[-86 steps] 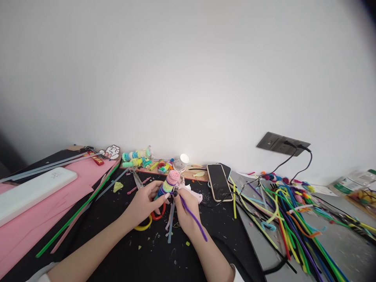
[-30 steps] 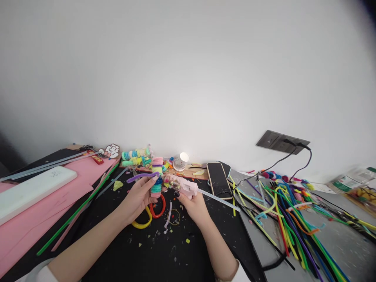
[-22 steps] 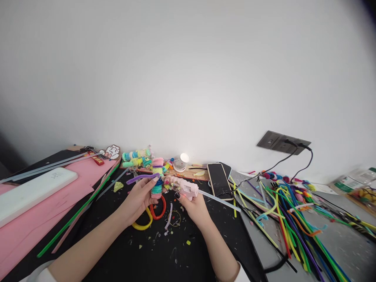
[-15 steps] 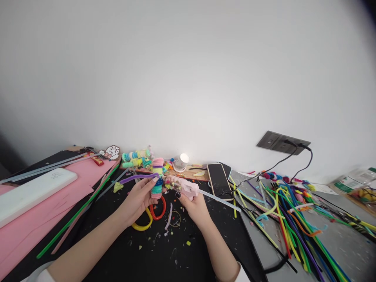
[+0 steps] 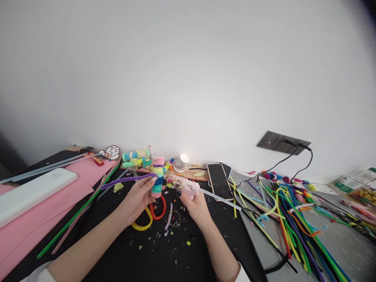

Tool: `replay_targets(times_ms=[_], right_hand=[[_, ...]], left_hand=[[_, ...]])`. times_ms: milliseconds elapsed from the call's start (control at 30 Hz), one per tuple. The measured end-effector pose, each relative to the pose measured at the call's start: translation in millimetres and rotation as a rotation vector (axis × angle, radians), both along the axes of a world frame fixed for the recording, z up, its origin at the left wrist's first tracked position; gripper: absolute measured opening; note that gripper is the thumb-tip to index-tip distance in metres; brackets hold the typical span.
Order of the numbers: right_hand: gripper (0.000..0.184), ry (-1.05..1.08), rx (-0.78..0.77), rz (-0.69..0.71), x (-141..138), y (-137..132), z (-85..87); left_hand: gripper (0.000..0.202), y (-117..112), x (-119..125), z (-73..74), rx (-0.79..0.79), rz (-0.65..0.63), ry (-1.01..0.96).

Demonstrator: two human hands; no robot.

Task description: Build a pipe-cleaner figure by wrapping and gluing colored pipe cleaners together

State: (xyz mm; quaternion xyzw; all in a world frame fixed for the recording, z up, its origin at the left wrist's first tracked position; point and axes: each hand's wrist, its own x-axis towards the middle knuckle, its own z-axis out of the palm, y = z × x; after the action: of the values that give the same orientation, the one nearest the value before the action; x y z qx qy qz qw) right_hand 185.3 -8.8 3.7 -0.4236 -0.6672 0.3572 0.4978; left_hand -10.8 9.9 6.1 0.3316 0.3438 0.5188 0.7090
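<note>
My left hand (image 5: 140,197) is closed on a roll of coiled pipe cleaners (image 5: 158,178) in pink, yellow, blue and teal bands, held upright. A purple pipe cleaner (image 5: 123,179) runs left from the roll, past my fingers. In my right hand (image 5: 190,203) is a pale pink glue gun (image 5: 190,187), its nozzle end pointing left at the roll. Fuzzy coloured scraps cover that nozzle end, and whether it touches the roll I cannot tell. A translucent glue stick (image 5: 220,200) sticks out of its back. Scissors with red and yellow handles (image 5: 158,209) lie beneath my left hand.
A phone (image 5: 219,180) and a white paper cup (image 5: 181,163) stand behind my hands. Many loose pipe cleaners (image 5: 293,219) spread over the right side, near cables from a wall socket (image 5: 283,143). At left, a long white case (image 5: 38,192) rests on pink sheets (image 5: 80,178).
The purple pipe cleaner now reaches farther left and lies straighter, its free end clear of the yellow scrap. The roll is turned slightly in my left hand. My right hand is almost still.
</note>
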Motion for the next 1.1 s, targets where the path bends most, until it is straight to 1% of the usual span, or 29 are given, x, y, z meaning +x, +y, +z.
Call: replay_targets(times_ms=[200,367,433,567,633,933,1100], right_hand=[[0.036,-0.033,-0.042,-0.066,0.2,1.1,-1.0],[0.036,-0.027,-0.049,-0.114,1.2,0.5,-2.6],[0.038,-0.012,-0.04,-0.097,0.7,-1.1,-1.5],[0.038,-0.024,-0.006,0.013,-1.3,-4.5,2.3],[0.036,-0.028,0.012,0.045,-2.0,-5.1,3.2],[0.034,0.003,-0.001,0.054,-4.0,-6.1,6.6],[0.034,-0.007,-0.009,0.046,-4.0,-7.3,7.3]], left_hand=[[0.008,0.5,-0.2,-2.0,0.004,0.002,0.006],[0.017,0.2,-1.2,-3.0,0.009,0.025,0.019],[0.018,0.1,-1.2,-2.8,0.008,0.037,0.022],[0.019,0.0,-0.5,-3.2,-0.005,0.066,0.019],[0.018,-0.2,-0.2,-3.5,-0.009,0.073,0.02],[0.019,-1.6,1.2,-0.3,-0.005,0.06,0.038],[0.02,0.2,2.2,-0.9,-0.037,0.085,0.029]])
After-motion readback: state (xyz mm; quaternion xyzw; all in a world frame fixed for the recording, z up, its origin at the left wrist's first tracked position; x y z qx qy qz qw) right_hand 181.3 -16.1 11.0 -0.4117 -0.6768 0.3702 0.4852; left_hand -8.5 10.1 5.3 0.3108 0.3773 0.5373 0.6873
